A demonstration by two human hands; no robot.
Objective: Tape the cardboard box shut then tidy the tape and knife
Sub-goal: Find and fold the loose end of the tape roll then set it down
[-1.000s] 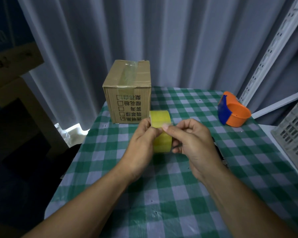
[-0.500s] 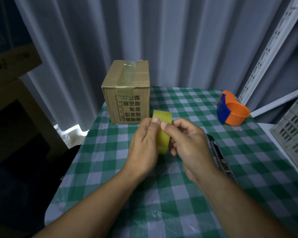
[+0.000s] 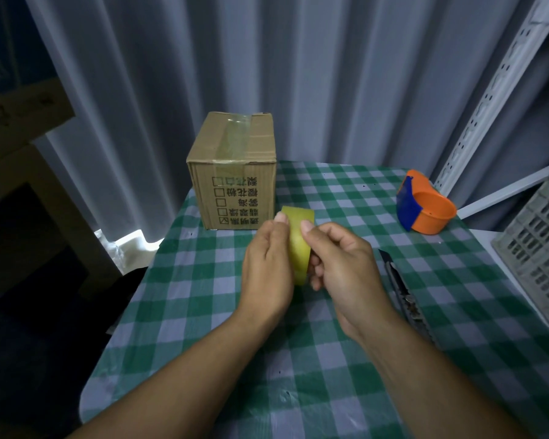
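Tape roll (image 3: 298,245) sits clamped between both hands above the middle of the tabletop (image 3: 203,312). The left hand (image 3: 268,267) closes round its left side; the right hand (image 3: 343,267) grips its right side, thumb laid on the outer band. Against the frames of a second earlier, the roll has turned from showing its broad face to standing nearly edge-on, and the right hand has slid rightward, uncovering the knife (image 3: 404,293) that lies on the cloth just beside that wrist. Judgement: the person is feeling for the loose end of the tape; no strip is drawn out, so the current taping pass has not begun.

Cardboard box (image 3: 233,172) stands at the far left corner of the tabletop, flaps down. A glossy clear strip already runs along its top seam and over the near edge. Whether further strips are needed cannot be told.

Materials: the roll is a yellow-green translucent band, smooth and shiny. The box is matt brown corrugated board with printed characters and check boxes. The knife is a slim dark snap-off cutter. The cloth is a green and white check, slightly wrinkled. An orange and blue plastic holder (image 3: 425,205) rests near the far right corner.
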